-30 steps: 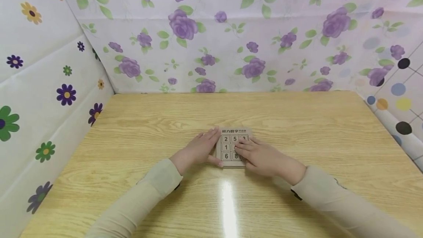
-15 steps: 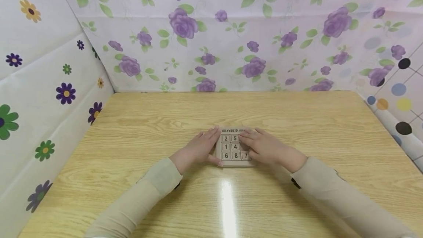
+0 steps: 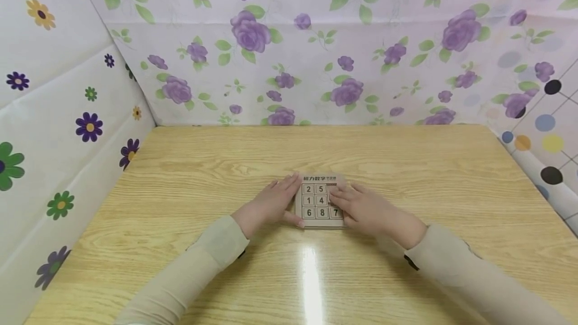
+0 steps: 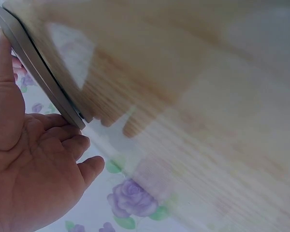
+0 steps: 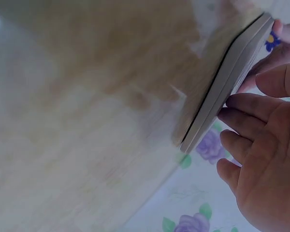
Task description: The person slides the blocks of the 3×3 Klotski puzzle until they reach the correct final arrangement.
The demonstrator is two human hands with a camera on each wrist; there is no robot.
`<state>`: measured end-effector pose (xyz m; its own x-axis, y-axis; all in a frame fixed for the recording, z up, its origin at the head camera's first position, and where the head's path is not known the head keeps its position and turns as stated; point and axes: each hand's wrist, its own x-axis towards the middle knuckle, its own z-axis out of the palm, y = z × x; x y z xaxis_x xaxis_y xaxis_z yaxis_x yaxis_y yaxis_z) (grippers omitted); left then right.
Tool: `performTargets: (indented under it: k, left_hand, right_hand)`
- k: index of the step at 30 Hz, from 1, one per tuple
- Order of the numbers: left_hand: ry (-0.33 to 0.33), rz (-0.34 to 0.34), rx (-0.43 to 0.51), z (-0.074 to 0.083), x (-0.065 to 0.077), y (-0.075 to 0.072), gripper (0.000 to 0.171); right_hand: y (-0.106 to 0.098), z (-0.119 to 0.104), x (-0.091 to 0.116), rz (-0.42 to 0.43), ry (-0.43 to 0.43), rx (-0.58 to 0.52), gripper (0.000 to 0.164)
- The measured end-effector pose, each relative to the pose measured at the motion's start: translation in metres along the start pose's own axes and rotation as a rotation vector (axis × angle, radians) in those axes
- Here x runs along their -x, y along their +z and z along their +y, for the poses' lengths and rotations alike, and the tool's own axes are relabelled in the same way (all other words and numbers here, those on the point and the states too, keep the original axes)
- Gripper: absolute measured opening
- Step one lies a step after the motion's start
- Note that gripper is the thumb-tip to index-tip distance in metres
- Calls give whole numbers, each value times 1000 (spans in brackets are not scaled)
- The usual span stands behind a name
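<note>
A number slide puzzle, a pale square board with black-printed tiles, lies flat on the table. Its rows show 2 and 5, then 1 and 4, then 6, 8 and 7. A dark strip of bare slot shows at the top right. The left hand holds the board's left side, thumb at the near corner and fingers along the edge toward the far corner. Extended fingertips of the right hand rest over the right column, hiding its middle place. In the right wrist view, the right fingers reach over the board's edge.
The wooden table extends around the board on all sides. Behind it hangs a cloth with purple flowers. Another flowered cloth closes off the left, and a dotted one the right.
The right fingers shifted from the middle tile to the right column, then slid a little toward the near side. The 4 came into view, and a dark slot replaced the 3. The left hand stayed put.
</note>
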<state>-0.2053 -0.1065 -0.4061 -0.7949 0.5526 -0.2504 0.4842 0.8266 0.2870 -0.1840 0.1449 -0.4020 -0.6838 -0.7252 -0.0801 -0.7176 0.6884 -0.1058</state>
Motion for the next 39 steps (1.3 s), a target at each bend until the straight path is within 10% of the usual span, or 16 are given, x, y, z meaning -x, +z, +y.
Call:
performTargets:
  k: [39]
  left_hand:
    - [-6, -5, 6, 0, -1, 1, 112]
  right_hand:
    - [-6, -1, -28, -29, -30, -32, 53]
